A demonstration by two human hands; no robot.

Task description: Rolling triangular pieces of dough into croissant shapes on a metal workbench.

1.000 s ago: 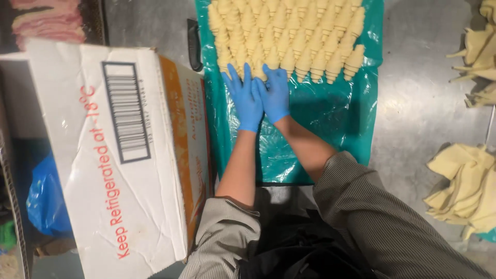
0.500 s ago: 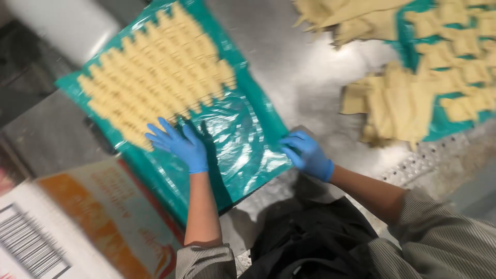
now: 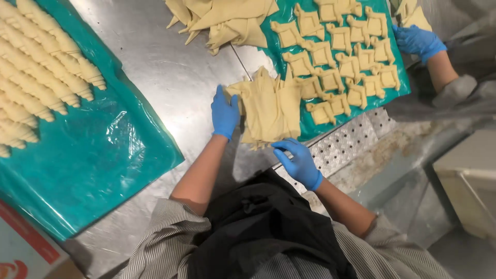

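Both blue-gloved hands flank a pale stack of flat dough sheets on the steel counter: left hand flat against its edge, right hand touching its near corner, neither grip clenched. Beyond the stack, a teal plastic sheet carries small folded pastries; a co-worker's gloved hand rests there.

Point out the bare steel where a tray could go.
Bare steel table lies between the left green sheet and the dough stack. The right green sheet is crowded with shaped dough pieces.

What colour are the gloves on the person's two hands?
Blue, on the left hand and the right hand, in the head view.
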